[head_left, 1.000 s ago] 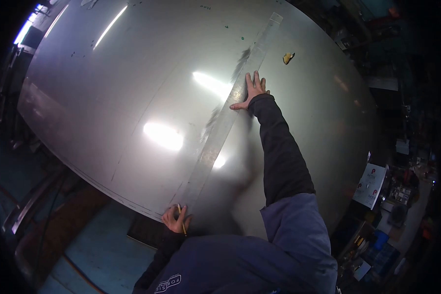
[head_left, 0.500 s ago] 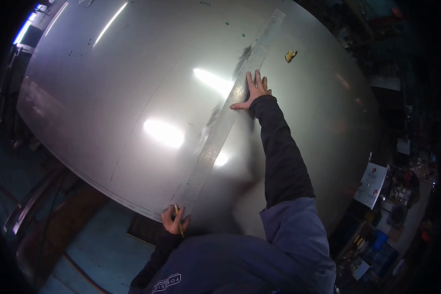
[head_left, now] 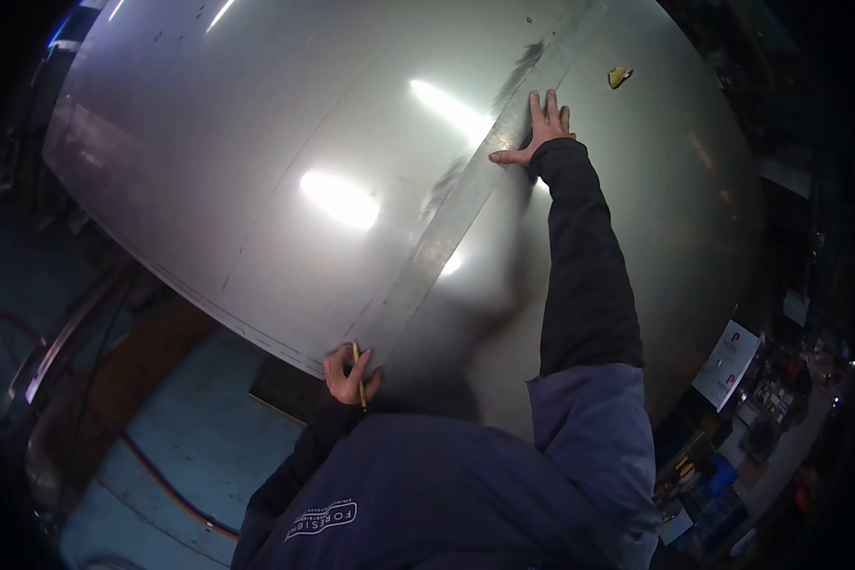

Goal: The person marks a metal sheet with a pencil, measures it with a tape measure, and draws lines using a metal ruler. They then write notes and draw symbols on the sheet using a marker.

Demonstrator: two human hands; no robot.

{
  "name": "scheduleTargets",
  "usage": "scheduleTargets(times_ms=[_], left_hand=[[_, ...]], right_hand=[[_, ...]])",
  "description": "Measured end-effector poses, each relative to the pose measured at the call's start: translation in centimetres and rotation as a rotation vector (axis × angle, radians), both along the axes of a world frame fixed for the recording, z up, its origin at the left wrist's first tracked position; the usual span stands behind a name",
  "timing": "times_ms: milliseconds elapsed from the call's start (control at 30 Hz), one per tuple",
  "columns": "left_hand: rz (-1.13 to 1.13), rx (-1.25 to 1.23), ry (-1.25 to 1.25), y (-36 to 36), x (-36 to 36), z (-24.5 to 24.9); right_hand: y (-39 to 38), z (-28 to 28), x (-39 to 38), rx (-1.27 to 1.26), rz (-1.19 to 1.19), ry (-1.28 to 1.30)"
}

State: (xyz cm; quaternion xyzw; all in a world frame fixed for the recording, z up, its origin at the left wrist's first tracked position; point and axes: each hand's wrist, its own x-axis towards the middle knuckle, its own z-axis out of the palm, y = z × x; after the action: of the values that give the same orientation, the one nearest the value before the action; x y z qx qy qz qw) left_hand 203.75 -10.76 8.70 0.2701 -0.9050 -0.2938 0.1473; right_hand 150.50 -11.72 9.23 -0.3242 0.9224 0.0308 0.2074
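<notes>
A long metal straightedge (head_left: 465,201) lies diagonally across a large, shiny metal sheet (head_left: 275,123). My right hand (head_left: 544,128) rests on the straightedge's upper half, palm down with fingers spread and thumb reaching across it. At the near edge of the sheet, by the straightedge's lower end, my left hand (head_left: 347,375) is closed around a yellow pencil (head_left: 360,380). The pencil stands fairly upright between the fingers; its tip is too small to make out. Thin dark lines run along the sheet's near edge, and another crosses it to the left.
A small yellowish scrap (head_left: 619,77) lies on the sheet beyond my right hand. To the right, a white printed sheet (head_left: 728,365) and cluttered tools sit beside the metal. An orange-brown hose (head_left: 166,483) crosses the blue floor at lower left.
The head view has shifted, so the sheet and both hands appear higher and farther right. My hands keep nearly the same places on the straightedge and sheet edge. The pencil looks slightly more upright.
</notes>
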Motion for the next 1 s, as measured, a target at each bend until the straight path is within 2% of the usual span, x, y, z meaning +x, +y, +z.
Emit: scheduleTargets(times_ms=[100,300,400,467,533,567,600,667,833,900,1000], left_hand=[[0.012,-0.024,0.021,0.2,0.0,0.0],[-0.009,-0.023,0.019,-0.1,-0.3,0.8],[-0.017,0.073,0.030,-1.6,-2.0,1.9],[0.256,0.503,0.132,-2.9,-4.8,3.2],[0.407,0.603,0.211,-5.0,-9.4,4.2],[0.362,0.685,0.227,-6.5,-11.8,5.0],[0.261,0.658,0.117,-8.1,-13.9,6.1],[0.102,0.639,0.098,-10.0,-17.5,6.4],[0.047,0.693,0.052,-11.1,-19.7,5.0],[-0.004,0.582,-0.095,-11.2,-19.5,5.1],[-0.046,0.477,-0.046,-11.1,-19.7,5.1]], right_hand=[[-1.0,0.6,0.7,0.099,-0.024,0.012],[-1.2,0.9,0.7,0.107,-0.035,-0.018],[-1.1,0.7,0.6,0.110,-0.040,-0.019],[-1.3,0.8,0.6,0.122,-0.047,-0.020],[-1.5,0.7,0.7,0.127,-0.046,-0.020],[-1.4,0.7,0.6,0.123,-0.047,-0.013],[-1.5,0.7,0.6,0.117,-0.048,-0.007],[-1.5,0.3,0.6,0.106,-0.056,-0.011],[-1.9,1.0,0.8,0.193,-0.072,0.004],[-1.8,1.1,0.9,0.164,-0.076,-0.003],[-1.8,1.2,1.1,0.159,-0.079,0.013]])
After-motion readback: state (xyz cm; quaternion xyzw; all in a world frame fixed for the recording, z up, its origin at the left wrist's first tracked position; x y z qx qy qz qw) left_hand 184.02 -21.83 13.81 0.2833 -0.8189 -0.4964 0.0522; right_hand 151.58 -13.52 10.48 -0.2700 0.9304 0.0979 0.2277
